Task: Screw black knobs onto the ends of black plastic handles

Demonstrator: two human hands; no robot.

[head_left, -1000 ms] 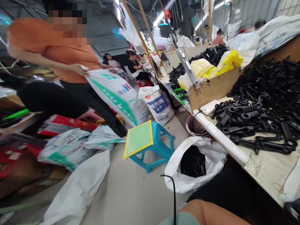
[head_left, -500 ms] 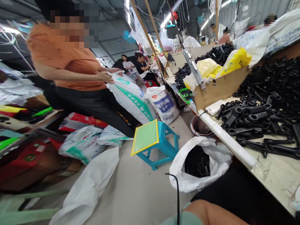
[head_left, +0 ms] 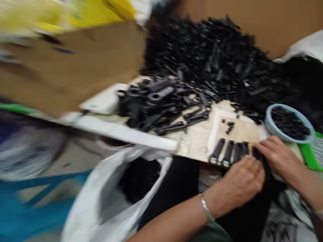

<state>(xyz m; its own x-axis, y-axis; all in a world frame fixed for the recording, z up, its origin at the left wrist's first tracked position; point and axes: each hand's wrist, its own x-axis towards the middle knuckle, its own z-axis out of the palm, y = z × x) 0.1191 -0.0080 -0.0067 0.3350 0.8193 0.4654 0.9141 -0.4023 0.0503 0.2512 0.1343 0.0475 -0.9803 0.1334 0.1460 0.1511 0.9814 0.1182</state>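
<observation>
The picture is smeared by motion. Several black plastic handle parts lie side by side in a row at the table's near edge. My left hand, with a bracelet at the wrist, rests at the near end of that row, fingers curled down on the parts. My right hand lies on the right end of the row, fingers bent over it. What either hand grips is hidden. A big heap of the same black parts covers the table behind. A small light blue bowl of tiny black pieces stands just right of my hands.
A brown cardboard box with yellow bags stands at the left. A white sack with black parts sits on the floor under the table's white edge. A blue stool is at lower left; something green at the far right.
The view has swung right and down from the floor and the person in orange onto the table. Both my hands have come into view at the row of black parts.
</observation>
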